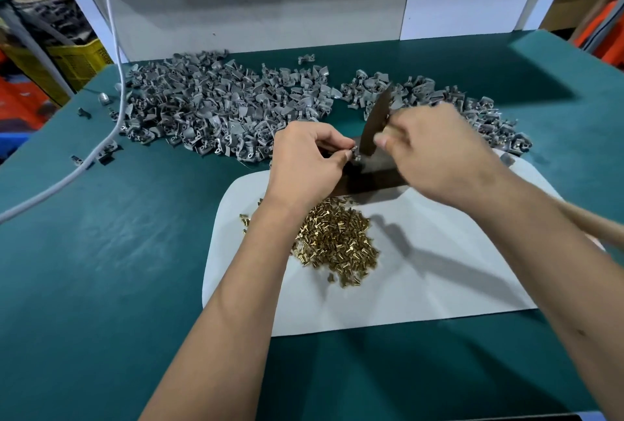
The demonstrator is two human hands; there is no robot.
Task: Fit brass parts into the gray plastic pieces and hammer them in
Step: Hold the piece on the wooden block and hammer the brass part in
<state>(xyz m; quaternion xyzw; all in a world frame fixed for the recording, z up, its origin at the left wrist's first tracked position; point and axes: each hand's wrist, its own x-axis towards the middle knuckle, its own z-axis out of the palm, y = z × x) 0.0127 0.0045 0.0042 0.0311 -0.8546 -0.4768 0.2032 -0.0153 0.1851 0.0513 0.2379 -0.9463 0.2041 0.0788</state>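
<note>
Mid-cycle: left hand (305, 158) pinches gray piece (354, 152) on block; right hand (435, 153) grips hammer (376, 121). Big gray pile (216, 106) upper-left, brass heap (337, 238) center left to do, by the look.

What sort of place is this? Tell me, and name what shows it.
Most likely a small factory assembly bench for hand work. Bulk heaps of identical gray plastic pieces lie on the green table, a pile of brass parts sits on a white sheet, and stacked crates stand behind.

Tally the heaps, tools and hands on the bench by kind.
Gray heaps: 2 (large, small)
Brass heap: 1
Hammer: 1
Metal block: 1
White sheet: 1
Hands: 2 (left, right)
Total: 8
</note>
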